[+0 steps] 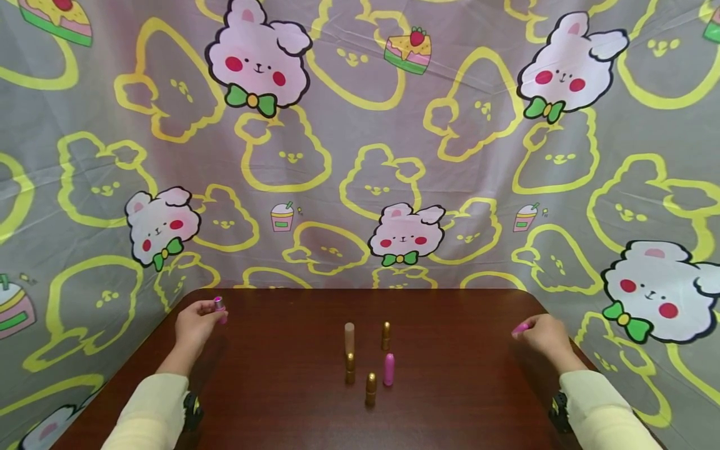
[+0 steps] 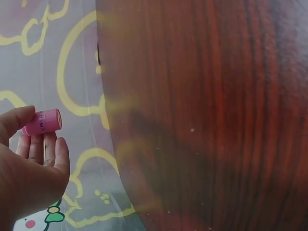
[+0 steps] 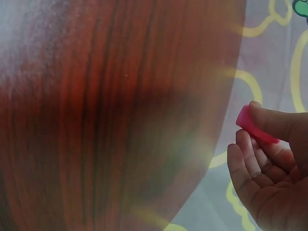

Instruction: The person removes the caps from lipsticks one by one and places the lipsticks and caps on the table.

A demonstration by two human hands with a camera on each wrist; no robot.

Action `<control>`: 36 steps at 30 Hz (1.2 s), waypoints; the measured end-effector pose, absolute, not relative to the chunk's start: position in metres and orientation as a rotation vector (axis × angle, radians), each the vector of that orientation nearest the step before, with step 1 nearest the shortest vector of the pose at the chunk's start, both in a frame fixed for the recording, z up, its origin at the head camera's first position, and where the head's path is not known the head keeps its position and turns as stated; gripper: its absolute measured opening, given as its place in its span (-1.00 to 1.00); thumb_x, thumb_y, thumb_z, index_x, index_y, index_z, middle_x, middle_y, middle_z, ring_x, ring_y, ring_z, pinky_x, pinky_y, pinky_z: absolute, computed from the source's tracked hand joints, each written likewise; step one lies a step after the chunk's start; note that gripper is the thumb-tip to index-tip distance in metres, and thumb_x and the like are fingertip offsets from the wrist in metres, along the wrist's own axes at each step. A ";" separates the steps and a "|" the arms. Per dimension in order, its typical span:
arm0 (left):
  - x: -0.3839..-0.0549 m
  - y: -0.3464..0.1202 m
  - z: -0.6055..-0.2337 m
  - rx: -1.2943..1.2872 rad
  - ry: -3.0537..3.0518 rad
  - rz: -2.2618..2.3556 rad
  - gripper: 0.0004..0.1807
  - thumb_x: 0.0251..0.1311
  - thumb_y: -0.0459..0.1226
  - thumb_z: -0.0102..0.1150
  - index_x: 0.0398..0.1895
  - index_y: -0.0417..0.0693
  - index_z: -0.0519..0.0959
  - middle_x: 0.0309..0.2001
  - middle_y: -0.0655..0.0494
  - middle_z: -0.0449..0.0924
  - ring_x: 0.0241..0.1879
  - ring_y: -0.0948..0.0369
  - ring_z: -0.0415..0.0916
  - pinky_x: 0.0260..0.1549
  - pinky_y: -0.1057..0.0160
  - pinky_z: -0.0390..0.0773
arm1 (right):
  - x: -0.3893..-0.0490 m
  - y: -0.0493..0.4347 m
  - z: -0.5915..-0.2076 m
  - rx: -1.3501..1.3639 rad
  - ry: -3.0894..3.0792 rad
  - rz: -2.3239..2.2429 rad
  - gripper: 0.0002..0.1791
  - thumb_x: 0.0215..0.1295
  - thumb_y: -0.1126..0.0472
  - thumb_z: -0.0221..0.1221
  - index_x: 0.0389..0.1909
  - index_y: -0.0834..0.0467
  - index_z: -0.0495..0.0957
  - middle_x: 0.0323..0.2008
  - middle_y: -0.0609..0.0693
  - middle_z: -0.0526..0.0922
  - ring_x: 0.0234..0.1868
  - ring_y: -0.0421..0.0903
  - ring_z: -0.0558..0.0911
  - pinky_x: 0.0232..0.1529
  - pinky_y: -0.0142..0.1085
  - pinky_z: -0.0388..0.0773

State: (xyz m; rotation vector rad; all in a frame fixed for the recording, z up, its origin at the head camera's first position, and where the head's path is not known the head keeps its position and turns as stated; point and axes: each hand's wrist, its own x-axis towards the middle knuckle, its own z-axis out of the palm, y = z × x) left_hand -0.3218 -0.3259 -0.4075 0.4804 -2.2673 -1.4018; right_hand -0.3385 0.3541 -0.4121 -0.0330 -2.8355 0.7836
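At the left of the head view, my left hand [image 1: 193, 330] pinches an uncapped pink lipstick [image 1: 219, 305] between thumb and fingers, its silver collar upward. The left wrist view shows the pink base [image 2: 42, 122] with dark lettering on its side. On the far right, my right hand [image 1: 547, 337] pinches a pink lipstick cap [image 1: 520, 328]. In the right wrist view the cap [image 3: 256, 126] lies between thumb and index finger, the other fingers loosely bent. Both hands are above the table, wide apart.
Mid-table on the dark wood table [image 1: 270, 375] stand a pink lipstick tube [image 1: 389, 370], a light brown tube [image 1: 349, 339] and gold-brown tubes, one at the back [image 1: 385, 335], one at left [image 1: 350, 369], one in front [image 1: 370, 390]. A patterned cloth [image 1: 337, 187] hangs behind.
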 end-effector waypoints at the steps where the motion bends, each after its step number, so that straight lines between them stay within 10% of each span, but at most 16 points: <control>1: -0.321 -0.326 -0.408 0.481 -2.278 -1.401 -0.67 0.16 -0.34 0.31 -0.11 -0.40 0.50 -0.23 -0.14 0.57 -0.19 0.02 0.50 -0.36 0.30 0.46 | -0.339 0.354 -0.413 -0.036 -2.844 0.787 -0.79 0.03 0.20 0.37 -0.50 0.30 0.65 -0.55 0.03 0.63 -0.48 0.00 0.51 -0.49 -0.20 0.43; 36: -0.325 -0.338 -0.425 0.437 -2.367 -1.403 -0.70 0.17 -0.46 0.25 -0.09 -0.50 0.47 -0.21 -0.31 0.61 -0.29 -0.03 0.65 -0.24 0.04 0.62 | -0.341 0.344 -0.440 -0.035 -2.878 0.753 -0.88 -0.01 0.27 0.39 -0.56 0.22 0.64 -0.58 -0.04 0.59 -0.48 -0.03 0.48 -0.44 -0.15 0.42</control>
